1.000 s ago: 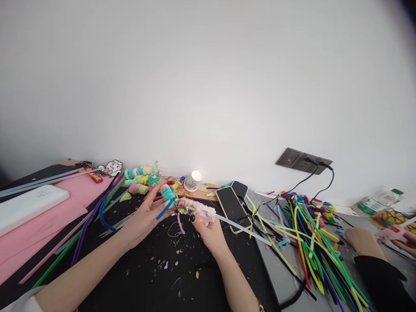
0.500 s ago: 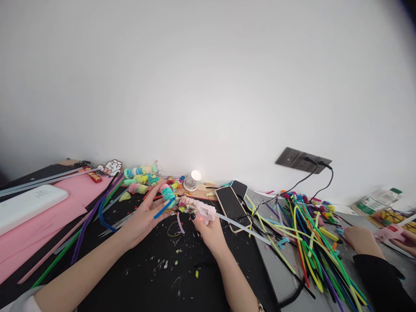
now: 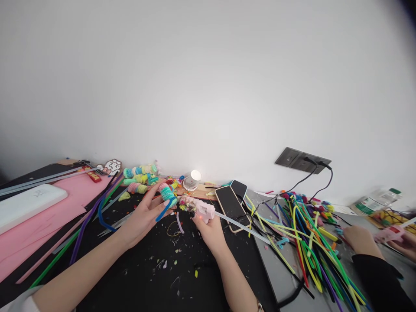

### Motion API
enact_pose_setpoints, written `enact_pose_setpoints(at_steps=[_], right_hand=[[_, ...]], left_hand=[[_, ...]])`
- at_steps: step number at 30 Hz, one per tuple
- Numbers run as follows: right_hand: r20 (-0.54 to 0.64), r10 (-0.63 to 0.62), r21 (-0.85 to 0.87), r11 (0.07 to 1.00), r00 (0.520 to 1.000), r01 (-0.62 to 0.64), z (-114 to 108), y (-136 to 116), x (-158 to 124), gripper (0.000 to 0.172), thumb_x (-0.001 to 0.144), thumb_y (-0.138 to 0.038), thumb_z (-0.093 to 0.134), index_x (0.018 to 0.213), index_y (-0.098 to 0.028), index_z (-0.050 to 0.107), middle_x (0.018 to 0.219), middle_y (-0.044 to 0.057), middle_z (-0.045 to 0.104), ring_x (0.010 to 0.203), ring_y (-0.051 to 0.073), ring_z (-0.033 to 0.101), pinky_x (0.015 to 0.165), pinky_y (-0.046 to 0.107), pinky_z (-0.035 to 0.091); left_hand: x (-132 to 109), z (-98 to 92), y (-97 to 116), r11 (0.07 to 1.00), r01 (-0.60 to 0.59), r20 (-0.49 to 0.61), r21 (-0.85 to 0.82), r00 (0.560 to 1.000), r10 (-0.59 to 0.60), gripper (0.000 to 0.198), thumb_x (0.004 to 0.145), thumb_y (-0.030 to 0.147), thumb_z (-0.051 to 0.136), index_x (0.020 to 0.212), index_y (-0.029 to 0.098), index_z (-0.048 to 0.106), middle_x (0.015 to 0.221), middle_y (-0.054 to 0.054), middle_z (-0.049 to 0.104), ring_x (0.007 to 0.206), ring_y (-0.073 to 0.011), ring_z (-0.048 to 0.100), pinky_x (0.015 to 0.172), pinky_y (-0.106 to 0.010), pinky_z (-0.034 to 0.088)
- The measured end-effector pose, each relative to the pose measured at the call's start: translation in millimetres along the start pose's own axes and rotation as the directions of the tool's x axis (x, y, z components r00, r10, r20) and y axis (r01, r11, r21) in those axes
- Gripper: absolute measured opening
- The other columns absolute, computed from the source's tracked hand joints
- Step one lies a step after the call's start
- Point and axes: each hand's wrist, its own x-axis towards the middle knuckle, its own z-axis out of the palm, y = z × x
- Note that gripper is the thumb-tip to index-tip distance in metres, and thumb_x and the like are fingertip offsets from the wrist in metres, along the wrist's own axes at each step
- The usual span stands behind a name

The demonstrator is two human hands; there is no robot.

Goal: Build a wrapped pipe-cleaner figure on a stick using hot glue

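Observation:
My left hand (image 3: 143, 221) grips a fuzzy roll of coiled pipe cleaner (image 3: 166, 193), pink and mint green, with a blue end sticking out toward me. In my right hand (image 3: 209, 232) is a pale pink hot glue gun (image 3: 203, 210), a red light glowing on it. Its nozzle end, crusted with coloured fluff, points left and lies close to the roll; whether they touch I cannot tell. A long clear glue stick (image 3: 242, 226) juts from the gun's back. Several similar striped rolls (image 3: 139, 170) lie beyond my left hand.
A paper cup (image 3: 192, 180) stands by the wall, beside two phones (image 3: 231, 207). Loose pipe cleaners (image 3: 305, 242) cover the grey table at right, where a co-worker's hands (image 3: 362, 240) hold another pink glue gun (image 3: 388, 234). Pink sheets (image 3: 73, 208) and a white case (image 3: 32, 206) lie left.
The roll and its blue end have turned slightly in my left hand. My right hand and the glue gun stay almost in place.

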Motion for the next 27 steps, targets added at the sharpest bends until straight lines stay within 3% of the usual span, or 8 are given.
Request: enact_pose_setpoints(at_steps=[3,6,12,15,17,21,23,27], right_hand=[[-0.04,0.046,-0.231,0.971,0.998,-0.054,-3.1,3.0,0.8,0.018,0.083,-0.029,0.06,0.093,-0.02,0.072,0.088,0.006,0.074,0.084,0.024,0.068,0.074,0.031,0.051],[-0.063,0.121,-0.465,0.875,0.991,-0.137,-5.8,8.1,1.9,0.015,0.081,-0.026,0.062,0.094,-0.019,0.068,0.085,0.005,0.072,0.076,0.023,0.065,0.068,0.03,0.046],[-0.013,0.114,-0.663,0.743,0.993,-0.093,-5.9,10.6,0.2,0.048,0.069,-0.022,0.074,0.115,-0.019,0.062,0.116,0.014,0.065,0.109,0.035,0.055,0.088,0.046,0.042],[0.031,-0.025,-0.629,0.776,0.999,0.039,-4.8,3.4,-2.0,0.061,0.067,-0.024,0.077,0.124,-0.023,0.056,0.131,0.013,0.057,0.122,0.036,0.046,0.099,0.05,0.036],[0.07,-0.135,-0.551,0.821,0.988,0.151,-3.0,-2.4,-3.6,0.058,0.068,-0.026,0.077,0.122,-0.023,0.055,0.13,0.011,0.056,0.123,0.032,0.045,0.101,0.046,0.034],[0.071,-0.305,-0.422,0.854,0.95,0.305,3.8,-8.8,-7.6,0.025,0.077,-0.03,0.068,0.096,-0.02,0.057,0.099,0.007,0.063,0.094,0.024,0.055,0.084,0.036,0.039],[0.045,-0.34,-0.406,0.853,0.939,0.328,7.1,-8.5,-9.3,0.01,0.084,-0.028,0.058,0.08,-0.02,0.054,0.078,0.002,0.059,0.076,0.02,0.052,0.072,0.032,0.037],[-0.019,-0.273,-0.321,0.913,0.962,0.253,9.8,-5.3,-9.2,0.028,0.091,-0.023,0.047,0.063,-0.02,0.048,0.062,0.0,0.051,0.062,0.016,0.047,0.062,0.028,0.032]], left_hand=[[2.5,-0.5,-1.5,0.997,-0.019,-0.042,0.069,0.999,0.022,0.078,0.086,0.038,0.066,0.151,0.034,0.024,0.137,-0.006,0.059,0.127,-0.0281,0.055,0.102,-0.04,0.051],[5.8,-2.9,-5.5,0.984,-0.081,-0.046,0.158,0.995,0.09,0.076,0.086,0.036,0.067,0.15,0.032,0.027,0.138,-0.007,0.058,0.125,-0.0247,0.058,0.105,-0.038,0.049],[8.8,-7.6,-13.1,0.96,-0.148,-0.039,0.238,0.986,0.162,0.065,0.084,0.036,0.068,0.141,0.028,0.039,0.149,-0.009,0.046,0.123,-0.0252,0.057,0.107,-0.04,0.046],[7.6,-6.8,-13.8,0.956,-0.154,-0.018,0.25,0.986,0.164,0.061,0.086,0.037,0.066,0.14,0.03,0.041,0.149,-0.007,0.047,0.12,-0.0242,0.06,0.105,-0.041,0.047],[6.5,-5.6,-14.5,0.952,-0.163,0.016,0.258,0.986,0.165,0.059,0.087,0.036,0.065,0.14,0.031,0.04,0.147,-0.006,0.049,0.119,-0.0234,0.06,0.105,-0.041,0.047],[4.2,-3.0,-17.7,0.949,-0.146,0.131,0.28,0.985,0.113,0.061,0.087,0.035,0.064,0.142,0.029,0.039,0.141,-0.006,0.055,0.118,-0.0246,0.061,0.106,-0.042,0.046],[3.1,-2.2,-20.2,0.953,-0.117,0.184,0.278,0.981,0.067,0.06,0.087,0.035,0.064,0.142,0.029,0.04,0.139,-0.007,0.058,0.119,-0.0256,0.06,0.106,-0.043,0.046],[2.3,-3.3,-25.6,0.968,-0.096,0.225,0.23,0.973,0.043,0.059,0.087,0.032,0.066,0.141,0.033,0.043,0.149,-0.004,0.05,0.13,-0.0261,0.053,0.111,-0.042,0.042]])
